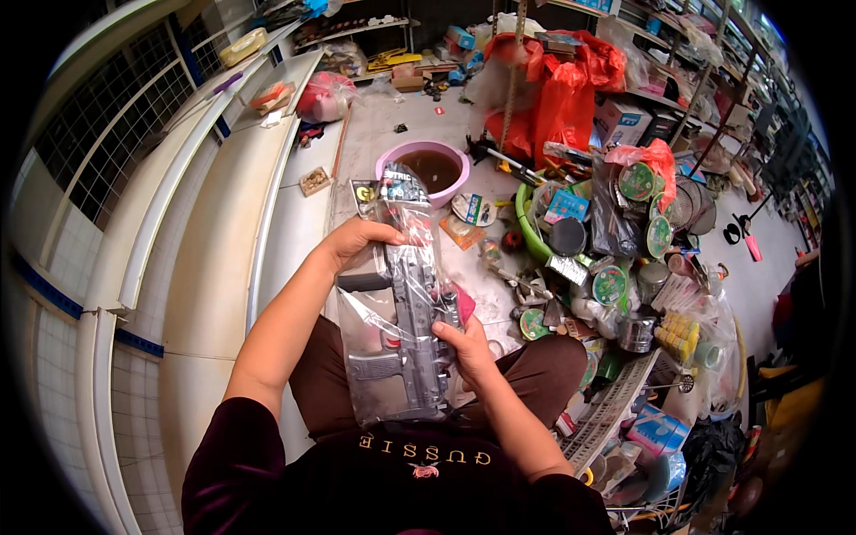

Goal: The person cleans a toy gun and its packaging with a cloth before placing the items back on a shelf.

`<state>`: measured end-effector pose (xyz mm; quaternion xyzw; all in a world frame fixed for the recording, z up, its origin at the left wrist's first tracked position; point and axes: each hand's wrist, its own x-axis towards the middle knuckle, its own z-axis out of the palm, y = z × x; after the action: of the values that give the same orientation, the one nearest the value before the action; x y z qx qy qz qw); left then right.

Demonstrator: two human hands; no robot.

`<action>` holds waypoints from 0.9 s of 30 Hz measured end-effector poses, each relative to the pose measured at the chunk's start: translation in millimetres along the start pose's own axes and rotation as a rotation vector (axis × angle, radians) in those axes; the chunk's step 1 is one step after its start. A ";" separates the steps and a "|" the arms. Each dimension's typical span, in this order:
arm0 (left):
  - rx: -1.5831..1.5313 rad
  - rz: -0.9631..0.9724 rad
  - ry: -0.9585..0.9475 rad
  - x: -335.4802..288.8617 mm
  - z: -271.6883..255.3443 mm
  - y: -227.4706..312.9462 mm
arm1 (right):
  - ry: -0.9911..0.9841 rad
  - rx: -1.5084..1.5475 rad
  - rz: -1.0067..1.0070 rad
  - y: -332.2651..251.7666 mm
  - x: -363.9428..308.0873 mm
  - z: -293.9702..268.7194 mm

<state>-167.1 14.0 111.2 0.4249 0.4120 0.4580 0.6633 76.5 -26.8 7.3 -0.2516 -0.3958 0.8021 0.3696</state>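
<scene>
A dark grey toy gun (pixel 412 321) lies lengthwise in a clear plastic bag (pixel 366 316) above my lap. The bag has a printed header card at its far end. Near that end my left hand (pixel 359 239) is closed on the bag, thumb on top. My right hand (pixel 465 348) grips its right side lower down, thumb pressed over the toy's dark body. Something pink (pixel 465 304) shows just beyond my right hand; its kind I cannot make out. My fingers under the bag are hidden.
A pink basin (pixel 465 169) of brown water stands ahead. To the right, a green basket (pixel 526 227) and a white rack (pixel 615 410) sit among piled household goods. Red plastic bags (pixel 566 107) hang behind. Pale shelves (pixel 209 205) run along the left.
</scene>
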 end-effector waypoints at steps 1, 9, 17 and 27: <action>0.019 0.028 0.016 4.1 -8.6 -3.1 | -0.001 -0.004 -0.006 0.9 0.0 2.9; -0.283 -0.033 0.038 -43.6 -31.0 -60.4 | 0.182 0.380 -0.088 12.0 -1.5 -2.8; 0.096 -0.237 0.232 -53.6 19.1 -78.4 | 0.273 0.473 -0.084 44.0 1.2 6.6; -0.332 0.091 0.262 -132.3 -17.9 -39.4 | 0.141 0.718 0.109 13.5 28.5 19.8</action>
<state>-205.6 -118.0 89.6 0.2649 0.3942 0.6003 0.6435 40.3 -18.7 4.2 -0.1814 -0.0487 0.8891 0.4174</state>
